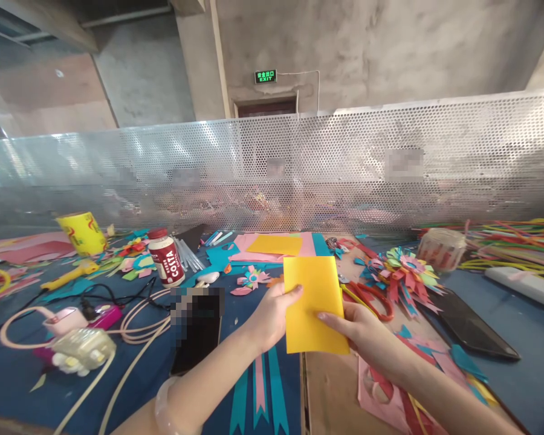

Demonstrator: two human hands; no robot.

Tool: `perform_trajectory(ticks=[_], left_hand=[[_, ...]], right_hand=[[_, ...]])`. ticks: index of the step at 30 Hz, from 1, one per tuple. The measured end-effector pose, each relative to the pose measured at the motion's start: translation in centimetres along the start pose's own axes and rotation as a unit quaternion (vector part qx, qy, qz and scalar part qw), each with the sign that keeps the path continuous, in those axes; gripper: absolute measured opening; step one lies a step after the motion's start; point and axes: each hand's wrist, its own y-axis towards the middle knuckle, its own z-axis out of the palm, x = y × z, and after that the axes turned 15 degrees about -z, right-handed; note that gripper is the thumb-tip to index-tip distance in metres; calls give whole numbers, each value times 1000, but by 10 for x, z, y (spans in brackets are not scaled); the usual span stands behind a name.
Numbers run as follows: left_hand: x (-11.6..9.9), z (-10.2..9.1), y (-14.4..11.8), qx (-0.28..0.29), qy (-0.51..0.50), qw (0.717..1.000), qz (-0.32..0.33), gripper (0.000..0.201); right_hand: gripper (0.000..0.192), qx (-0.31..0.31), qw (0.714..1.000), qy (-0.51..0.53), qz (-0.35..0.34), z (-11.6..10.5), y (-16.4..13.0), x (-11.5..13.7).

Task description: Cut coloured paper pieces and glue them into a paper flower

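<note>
A yellow sheet of paper [310, 335] is held up over the table between both hands. My left hand [276, 314] pinches its left edge, thumb on the front face. My right hand [351, 326] grips the right side, its thumb pressed flat on the paper; the fingers behind are hidden. Just right of the sheet lie red-handled scissors [383, 302]. Under my left forearm are teal and pink paper ribbons [277, 393] with notched ends. Behind the sheet rests a small pink and blue paper flower [254, 278].
A Costa bottle [167, 260], a yellow tape roll [82, 234] and a glue gun [70, 275] stand or lie at left. A power strip with cables [84, 347] is nearer. Rightward are a paper flower cluster [401, 272], a glass jar [442, 249] and a dark tablet [471, 323]. A perforated metal screen [335, 163] closes the back.
</note>
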Motion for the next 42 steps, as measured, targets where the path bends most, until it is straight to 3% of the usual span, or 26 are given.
perform_trajectory(ticks=[12,42], left_hand=[[-1,2,0,-6,-2,1000,2,26],[-1,0,1,4,-3,1000,2,25]], right_hand=[[41,-6,1000,-17,-5,-5,4,-10],[41,-26,999,-42,-15,3,2,-3]])
